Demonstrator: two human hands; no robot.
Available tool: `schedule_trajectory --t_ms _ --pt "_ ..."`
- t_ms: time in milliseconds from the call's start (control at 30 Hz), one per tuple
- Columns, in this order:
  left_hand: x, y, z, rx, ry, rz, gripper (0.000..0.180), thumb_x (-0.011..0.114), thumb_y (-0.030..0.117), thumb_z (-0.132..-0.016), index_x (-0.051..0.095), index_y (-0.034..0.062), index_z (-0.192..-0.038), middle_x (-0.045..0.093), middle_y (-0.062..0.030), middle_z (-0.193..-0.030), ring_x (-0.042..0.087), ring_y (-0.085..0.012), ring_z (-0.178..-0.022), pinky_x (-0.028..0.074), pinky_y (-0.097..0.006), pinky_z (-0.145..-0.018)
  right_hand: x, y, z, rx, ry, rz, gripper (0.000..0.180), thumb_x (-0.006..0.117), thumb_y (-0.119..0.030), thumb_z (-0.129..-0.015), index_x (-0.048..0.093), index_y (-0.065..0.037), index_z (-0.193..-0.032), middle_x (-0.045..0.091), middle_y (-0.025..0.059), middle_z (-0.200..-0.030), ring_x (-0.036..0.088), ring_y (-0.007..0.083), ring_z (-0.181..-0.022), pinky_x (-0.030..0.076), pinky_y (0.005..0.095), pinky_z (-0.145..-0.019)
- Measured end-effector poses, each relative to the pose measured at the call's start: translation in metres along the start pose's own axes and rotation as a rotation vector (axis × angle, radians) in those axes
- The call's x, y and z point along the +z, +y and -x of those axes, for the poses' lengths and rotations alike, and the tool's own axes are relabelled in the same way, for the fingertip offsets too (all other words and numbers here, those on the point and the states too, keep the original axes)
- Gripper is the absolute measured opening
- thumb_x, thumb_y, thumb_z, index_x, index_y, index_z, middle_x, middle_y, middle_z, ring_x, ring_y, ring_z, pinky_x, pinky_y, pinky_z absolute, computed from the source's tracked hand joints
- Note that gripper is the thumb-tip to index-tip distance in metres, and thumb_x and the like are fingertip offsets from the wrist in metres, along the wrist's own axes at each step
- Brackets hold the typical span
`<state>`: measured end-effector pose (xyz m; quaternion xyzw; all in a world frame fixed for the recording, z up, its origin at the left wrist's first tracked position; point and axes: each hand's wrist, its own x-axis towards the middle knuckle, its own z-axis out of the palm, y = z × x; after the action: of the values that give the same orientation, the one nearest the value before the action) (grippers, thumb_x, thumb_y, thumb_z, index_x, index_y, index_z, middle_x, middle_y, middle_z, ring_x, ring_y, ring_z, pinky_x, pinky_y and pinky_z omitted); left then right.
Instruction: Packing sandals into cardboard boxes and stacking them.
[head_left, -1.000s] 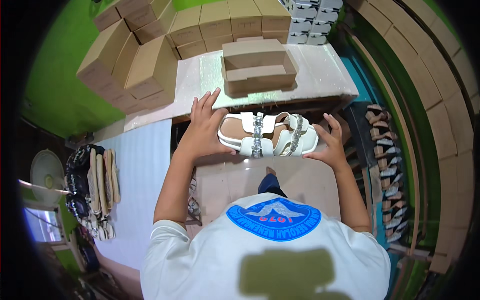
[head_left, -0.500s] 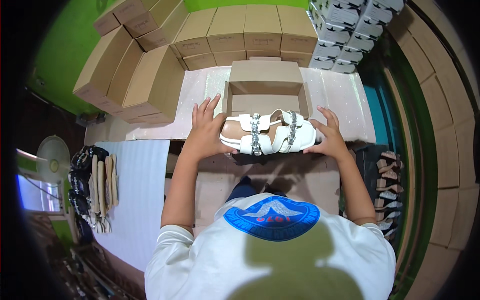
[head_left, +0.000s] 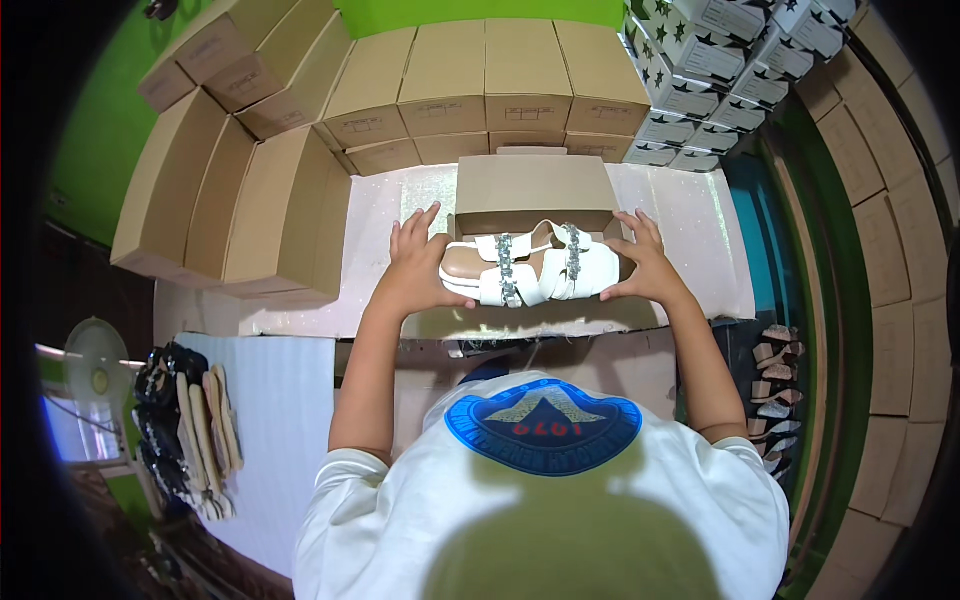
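Observation:
Between my two hands is a pair of white sandals (head_left: 545, 285) with glittering silver decorated straps, lying sideways and close together. My left hand (head_left: 412, 268) grips their left end, thumb at the near side and fingers stretched up along the far side. At the right end my right hand (head_left: 648, 265) holds them the same way. Just behind them, an open brown cardboard box (head_left: 538, 183) has its lid raised at the back. The sandals cover the box's front and most of its inside, so I cannot tell whether they touch its rim.
Closed brown boxes (head_left: 440, 65) line the back of the pale table (head_left: 690, 260), with more stacked at the left (head_left: 285, 205). White boxes with black stars (head_left: 690, 75) rise at the back right. Several footwear pieces lie on a white sheet (head_left: 275, 420) at the lower left.
My hands have carried the sandals farther over the table, up against the box, hiding more of its inside. The view has shifted too. The grip stays the same.

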<state>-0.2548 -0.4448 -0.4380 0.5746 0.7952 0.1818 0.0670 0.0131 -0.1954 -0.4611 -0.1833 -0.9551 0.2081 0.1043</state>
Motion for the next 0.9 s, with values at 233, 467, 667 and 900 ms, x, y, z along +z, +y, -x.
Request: schedule_trajectory --t_ms 233,467,667,900 --pt "0.024 -0.010 -0.034 -0.001 -0.060 -0.049 0.089 0.082 0.049 -0.035 0.055 0.0033 -0.106 0.023 -0.0193 -0.141 0.017 -0.0400 -0.131 0.007 -0.054 -0.107 0.002 0.003 -0.013 0.135 0.003 0.089 0.076 0.084 -0.044 -0.037 0.064 -0.018 -0.106 0.032 0.0060 -0.139 0.014 0.0391 -0.132 0.011 0.0540 -0.107" --pt "0.045 -0.001 -0.044 -0.020 -0.121 -0.279 0.089 0.081 0.050 -0.039 0.054 0.0043 -0.111 0.022 -0.0179 -0.141 0.018 -0.0397 -0.131 0.009 -0.058 -0.105 0.008 0.014 -0.018 0.122 -0.042 0.189 0.077 0.081 -0.047 -0.041 0.063 -0.015 -0.109 0.030 0.0062 -0.140 0.015 0.0393 -0.132 0.007 0.0582 -0.105" --pt "0.055 0.001 -0.029 -0.211 0.025 -0.156 0.104 0.077 0.050 -0.052 0.030 0.0084 -0.135 0.014 -0.0211 -0.143 0.016 -0.0405 -0.131 0.009 -0.057 -0.104 0.011 0.009 -0.007 0.282 -0.034 0.209 0.085 0.074 -0.052 -0.054 0.050 -0.012 -0.125 0.021 0.0110 -0.145 0.013 0.0386 -0.133 0.006 0.0588 -0.104" --pt "0.054 0.000 0.009 -0.308 -0.123 0.083 0.121 0.075 0.058 -0.048 0.017 0.0048 -0.140 0.014 -0.0218 -0.144 0.014 -0.0397 -0.132 0.009 -0.054 -0.106 0.019 0.031 0.038 0.326 -0.195 -0.048 0.121 0.072 -0.063 -0.050 0.016 -0.008 -0.141 0.017 0.0145 -0.146 0.015 0.0344 -0.134 0.005 0.0548 -0.106"
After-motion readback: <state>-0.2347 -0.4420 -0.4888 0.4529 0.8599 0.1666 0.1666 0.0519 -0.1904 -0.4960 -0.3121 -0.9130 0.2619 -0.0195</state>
